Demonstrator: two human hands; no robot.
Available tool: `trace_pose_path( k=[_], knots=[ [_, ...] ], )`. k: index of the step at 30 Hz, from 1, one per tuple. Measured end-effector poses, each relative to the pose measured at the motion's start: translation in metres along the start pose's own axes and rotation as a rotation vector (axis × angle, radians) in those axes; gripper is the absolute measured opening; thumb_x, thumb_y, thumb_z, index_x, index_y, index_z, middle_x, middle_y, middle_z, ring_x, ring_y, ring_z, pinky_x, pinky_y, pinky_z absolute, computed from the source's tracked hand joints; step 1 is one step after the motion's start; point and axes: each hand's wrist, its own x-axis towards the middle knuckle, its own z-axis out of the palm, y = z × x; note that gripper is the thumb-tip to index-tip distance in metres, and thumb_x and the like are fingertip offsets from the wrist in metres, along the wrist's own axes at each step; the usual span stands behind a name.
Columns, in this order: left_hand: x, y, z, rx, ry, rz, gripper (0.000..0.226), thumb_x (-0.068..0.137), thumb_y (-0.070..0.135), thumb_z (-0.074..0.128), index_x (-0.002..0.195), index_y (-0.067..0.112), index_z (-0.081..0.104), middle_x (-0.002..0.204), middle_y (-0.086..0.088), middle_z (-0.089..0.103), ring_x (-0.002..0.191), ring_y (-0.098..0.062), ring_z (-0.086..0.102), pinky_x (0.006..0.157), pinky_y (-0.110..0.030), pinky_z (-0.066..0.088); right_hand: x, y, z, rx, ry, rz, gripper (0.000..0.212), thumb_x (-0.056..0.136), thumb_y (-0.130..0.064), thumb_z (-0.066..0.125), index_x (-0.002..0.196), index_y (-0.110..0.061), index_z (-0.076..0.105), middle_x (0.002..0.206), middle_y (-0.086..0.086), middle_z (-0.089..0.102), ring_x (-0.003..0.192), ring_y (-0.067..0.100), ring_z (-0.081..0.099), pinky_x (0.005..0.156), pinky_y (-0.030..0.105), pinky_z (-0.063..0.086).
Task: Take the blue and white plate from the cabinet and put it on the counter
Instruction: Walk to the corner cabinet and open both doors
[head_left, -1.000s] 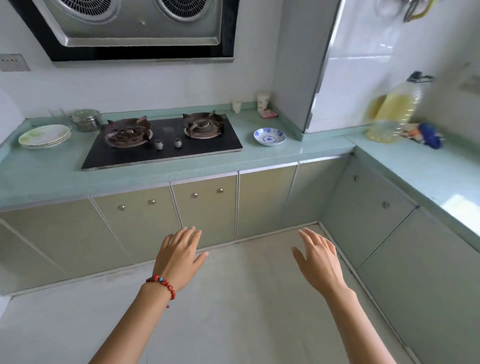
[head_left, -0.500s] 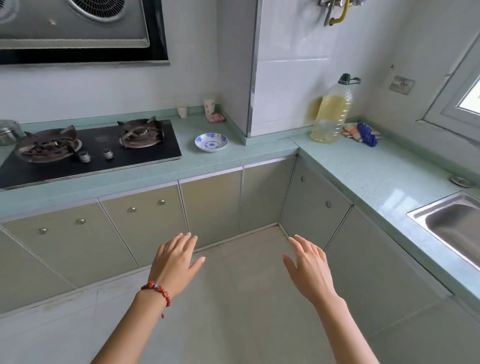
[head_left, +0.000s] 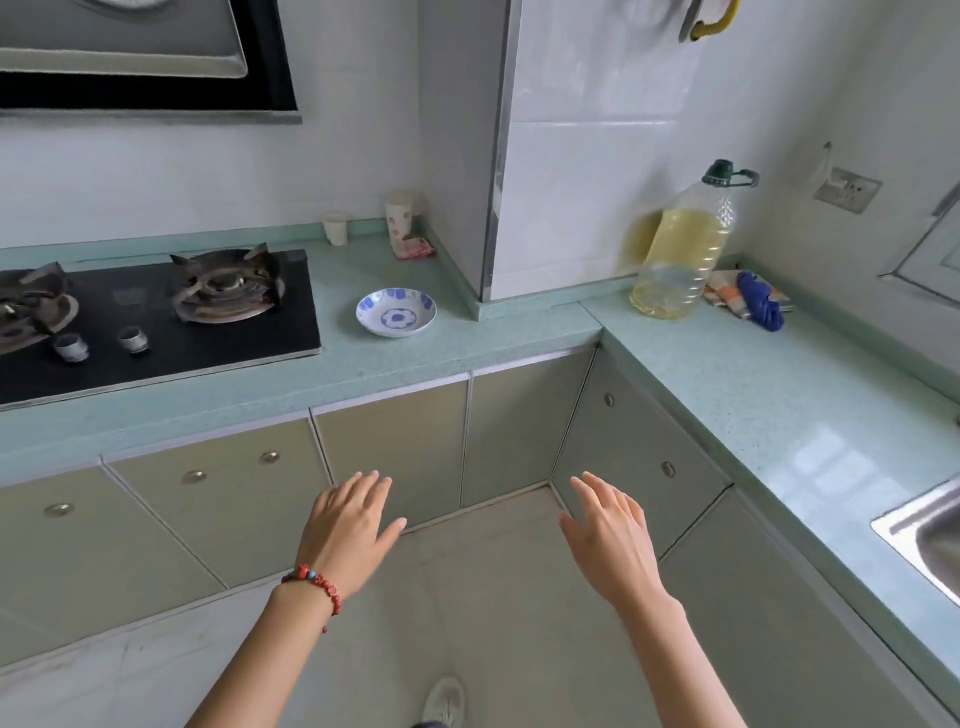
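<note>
A blue and white plate (head_left: 396, 313) sits on the pale green counter (head_left: 457, 343), between the gas hob and the tiled column. The cabinet doors (head_left: 395, 457) under the counter are all closed. My left hand (head_left: 347, 530), with a red bead bracelet at the wrist, hovers palm down in front of those doors, fingers spread and holding nothing. My right hand (head_left: 610, 540) floats beside it, also flat and empty, near the corner where the two cabinet runs meet. Both hands are well below the plate.
A black gas hob (head_left: 156, 317) fills the counter's left part. Two cups (head_left: 399, 218) stand against the back wall. A large oil bottle (head_left: 685, 249) and a cloth (head_left: 753, 299) sit on the right counter, and a steel sink (head_left: 930, 535) is at the right edge. A shoe (head_left: 444, 701) shows on the floor.
The view has swung to the right and drawn closer, bringing the corner cabinets and the sink into sight. Both hands stay spread and empty in front of me.
</note>
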Motion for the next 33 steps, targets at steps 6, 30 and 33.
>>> trace_pose_path(
  k=[6, 30, 33],
  knots=[
    [0.098, -0.007, 0.016, 0.002, -0.024, -0.013, 0.054, 0.089, 0.043, 0.045, 0.133, 0.013, 0.038, 0.143, -0.007, 0.042, 0.134, -0.022, 0.034, 0.107, -0.038, 0.029, 0.101, -0.004, 0.008, 0.027, -0.038, 0.005, 0.049, 0.094, -0.038, 0.040, 0.139, -0.018, 0.033, 0.150, 0.002, 0.033, 0.137, 0.019, 0.027, 0.112, 0.029, 0.014],
    [0.274, 0.069, 0.144, -0.442, 0.031, -0.573, 0.046, 0.088, 0.031, 0.052, 0.126, 0.005, 0.048, 0.131, -0.016, 0.054, 0.122, -0.029, 0.048, 0.102, -0.039, 0.037, 0.347, 0.057, 0.100, 0.421, -0.415, -0.088, 0.043, 0.093, -0.025, 0.047, 0.134, -0.012, 0.040, 0.142, 0.005, 0.043, 0.132, 0.021, 0.036, 0.109, 0.031, 0.027],
    [0.303, 0.074, 0.172, -0.771, 0.132, -0.803, 0.040, 0.088, 0.020, 0.056, 0.125, 0.009, 0.049, 0.133, -0.011, 0.053, 0.124, -0.022, 0.046, 0.103, -0.028, 0.032, 0.367, 0.051, 0.127, 0.715, -0.473, 0.143, 0.038, 0.092, -0.027, 0.051, 0.128, -0.016, 0.048, 0.128, -0.002, 0.054, 0.126, 0.016, 0.045, 0.103, 0.025, 0.033]
  ],
)
